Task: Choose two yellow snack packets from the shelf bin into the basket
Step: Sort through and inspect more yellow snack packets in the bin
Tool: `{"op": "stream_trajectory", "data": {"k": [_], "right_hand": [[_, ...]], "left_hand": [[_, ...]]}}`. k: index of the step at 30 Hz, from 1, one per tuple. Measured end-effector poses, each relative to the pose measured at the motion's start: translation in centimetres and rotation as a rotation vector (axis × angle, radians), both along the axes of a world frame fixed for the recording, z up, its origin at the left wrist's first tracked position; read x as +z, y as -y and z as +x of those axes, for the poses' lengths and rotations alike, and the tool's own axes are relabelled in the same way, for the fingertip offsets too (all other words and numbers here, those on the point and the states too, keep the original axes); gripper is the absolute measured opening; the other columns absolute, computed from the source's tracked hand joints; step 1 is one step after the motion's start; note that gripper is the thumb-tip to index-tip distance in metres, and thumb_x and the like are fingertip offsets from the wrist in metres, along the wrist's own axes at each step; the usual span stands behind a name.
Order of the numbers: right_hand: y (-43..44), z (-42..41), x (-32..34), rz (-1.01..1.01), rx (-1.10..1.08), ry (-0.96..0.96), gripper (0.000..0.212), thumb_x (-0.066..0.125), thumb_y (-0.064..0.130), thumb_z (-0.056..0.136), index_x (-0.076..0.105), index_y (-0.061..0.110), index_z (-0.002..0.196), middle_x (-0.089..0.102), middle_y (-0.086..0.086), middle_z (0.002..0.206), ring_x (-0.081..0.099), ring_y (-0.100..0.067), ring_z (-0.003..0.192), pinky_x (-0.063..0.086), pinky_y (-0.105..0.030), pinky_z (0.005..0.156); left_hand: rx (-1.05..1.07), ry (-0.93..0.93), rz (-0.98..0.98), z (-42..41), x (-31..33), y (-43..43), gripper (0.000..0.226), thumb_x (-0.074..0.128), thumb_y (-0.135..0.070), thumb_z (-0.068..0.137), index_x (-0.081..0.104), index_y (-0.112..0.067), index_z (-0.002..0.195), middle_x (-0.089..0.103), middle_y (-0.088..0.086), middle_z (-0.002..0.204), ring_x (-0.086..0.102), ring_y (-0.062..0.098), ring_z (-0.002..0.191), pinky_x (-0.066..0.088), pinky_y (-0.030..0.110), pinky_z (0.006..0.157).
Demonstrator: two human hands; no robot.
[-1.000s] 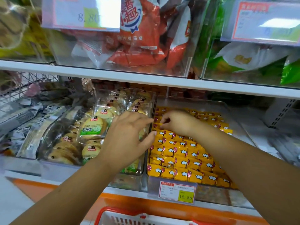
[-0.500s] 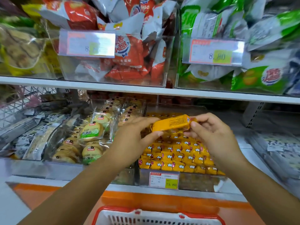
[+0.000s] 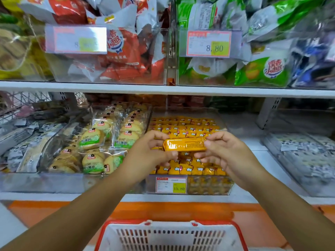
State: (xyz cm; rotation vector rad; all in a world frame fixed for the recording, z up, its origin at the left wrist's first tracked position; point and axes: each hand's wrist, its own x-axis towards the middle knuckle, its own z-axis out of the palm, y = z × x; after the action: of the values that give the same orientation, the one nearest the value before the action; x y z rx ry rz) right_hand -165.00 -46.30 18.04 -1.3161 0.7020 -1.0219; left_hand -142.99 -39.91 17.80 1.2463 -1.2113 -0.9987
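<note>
The fingers of the left hand curl over the top edge of one yellow packet at its left end, with the thumb beneath. The fingers of the right hand pinch its right end in the same manner. Both hands therefore grip the packet, one at each end. It lies level, long axis left to right, with its printed back face toward the camera. This two-ended hold appears to serve inspection: it keeps the wrapper flat and readable before the choice is confirmed. The packet is held above the middle rows of the clear bin, apart from the stock, which lies in ordered yellow rows behind a price tag on the near wall. Both wrists are roughly straight, palms turned toward each other, and the forearms converge from the near left and near right. The basket sits near and below, directly under the hands. The part of its interior in view holds no packet, so by judgement neither packet is deposited yet. Biscuit packs fill the bin to the left.
</note>
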Motion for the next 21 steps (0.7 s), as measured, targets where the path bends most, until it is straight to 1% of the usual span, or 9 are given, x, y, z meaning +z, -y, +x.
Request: {"op": "stream_trajectory", "data": {"k": [2, 3, 6, 11, 14, 16, 18, 19, 21], "right_hand": [[0.2, 0.0, -0.2, -0.008, -0.001, -0.008, 0.039, 0.073, 0.021, 0.073, 0.059, 0.008, 0.107, 0.075, -0.015, 0.098, 0.075, -0.035, 0.088, 0.06, -0.028, 0.069], [0.3, 0.0, -0.3, -0.016, -0.005, -0.025, 0.035, 0.072, 0.018, 0.076, 0.06, 0.008, 0.108, 0.075, -0.015, 0.101, 0.075, -0.034, 0.089, 0.06, -0.028, 0.071], [0.7, -0.3, -0.5, -0.041, -0.026, -0.085, 0.021, 0.064, 0.009, 0.09, 0.064, 0.012, 0.111, 0.076, -0.011, 0.103, 0.075, -0.031, 0.092, 0.061, -0.028, 0.076], [1.2, -0.6, -0.7, -0.049, -0.036, -0.07, 0.02, 0.06, 0.007, 0.092, 0.068, 0.012, 0.109, 0.077, -0.011, 0.101, 0.075, -0.029, 0.091, 0.06, -0.024, 0.074], [1.5, -0.6, -0.9, -0.033, -0.039, -0.052, 0.022, 0.062, 0.011, 0.088, 0.068, 0.012, 0.11, 0.076, -0.013, 0.102, 0.075, -0.031, 0.092, 0.06, -0.025, 0.074], [1.8, -0.8, -0.9, -0.013, -0.003, -0.028, 0.035, 0.064, 0.018, 0.082, 0.066, 0.01, 0.115, 0.076, -0.014, 0.106, 0.074, -0.032, 0.095, 0.06, -0.025, 0.075], [2.0, -1.1, -0.8, 0.029, 0.062, 0.025, 0.042, 0.064, 0.016, 0.079, 0.064, 0.007, 0.12, 0.074, -0.016, 0.109, 0.073, -0.033, 0.098, 0.059, -0.026, 0.076], [2.0, -1.3, -0.9, 0.035, 0.084, 0.042, 0.043, 0.064, 0.014, 0.079, 0.064, 0.007, 0.121, 0.074, -0.018, 0.109, 0.073, -0.034, 0.099, 0.059, -0.026, 0.076], [2.0, -1.4, -0.9, 0.023, 0.07, 0.022, 0.042, 0.066, 0.014, 0.078, 0.063, 0.009, 0.12, 0.075, -0.02, 0.104, 0.073, -0.034, 0.097, 0.06, -0.026, 0.074]], "left_hand": [[-0.014, -0.034, 0.0, 0.5, -0.1, 0.3, 0.038, 0.081, -0.012, 0.076, 0.063, -0.017, 0.108, 0.075, 0.003, 0.104, 0.075, 0.028, 0.088, 0.062, 0.033, 0.07], [-0.027, -0.089, -0.007, 0.6, -0.2, 0.5, 0.038, 0.081, -0.015, 0.074, 0.065, -0.016, 0.108, 0.075, 0.005, 0.106, 0.075, 0.03, 0.09, 0.062, 0.034, 0.072], [-0.085, -0.221, -0.021, 1.1, -0.2, 0.8, 0.036, 0.074, -0.015, 0.075, 0.069, -0.011, 0.111, 0.075, 0.012, 0.106, 0.074, 0.033, 0.094, 0.061, 0.028, 0.071], [-0.138, -0.221, -0.02, 1.5, -0.3, 1.4, 0.033, 0.063, -0.01, 0.085, 0.069, -0.013, 0.118, 0.075, 0.013, 0.109, 0.073, 0.031, 0.098, 0.06, 0.026, 0.074], [-0.151, -0.192, -0.033, 1.3, -0.4, 1.4, 0.032, 0.06, -0.007, 0.089, 0.068, -0.017, 0.118, 0.075, 0.01, 0.109, 0.073, 0.029, 0.1, 0.059, 0.025, 0.077], [-0.181, -0.188, -0.035, 1.4, -0.4, 1.2, 0.036, 0.064, -0.012, 0.084, 0.068, -0.021, 0.119, 0.074, 0.006, 0.115, 0.072, 0.028, 0.103, 0.059, 0.025, 0.08], [-0.21, -0.17, -0.03, 1.6, -0.4, 1.1, 0.041, 0.071, -0.01, 0.083, 0.068, -0.027, 0.12, 0.072, 0.003, 0.121, 0.072, 0.026, 0.105, 0.058, 0.026, 0.084], [-0.207, -0.153, -0.03, 1.6, -0.4, 1.0, 0.042, 0.071, -0.007, 0.085, 0.067, -0.028, 0.121, 0.072, 0.003, 0.12, 0.072, 0.025, 0.105, 0.058, 0.027, 0.085], [-0.153, -0.143, -0.043, 1.4, -0.4, 1.0, 0.035, 0.064, -0.005, 0.091, 0.067, -0.026, 0.119, 0.075, 0.004, 0.112, 0.074, 0.024, 0.1, 0.06, 0.026, 0.08]]}}
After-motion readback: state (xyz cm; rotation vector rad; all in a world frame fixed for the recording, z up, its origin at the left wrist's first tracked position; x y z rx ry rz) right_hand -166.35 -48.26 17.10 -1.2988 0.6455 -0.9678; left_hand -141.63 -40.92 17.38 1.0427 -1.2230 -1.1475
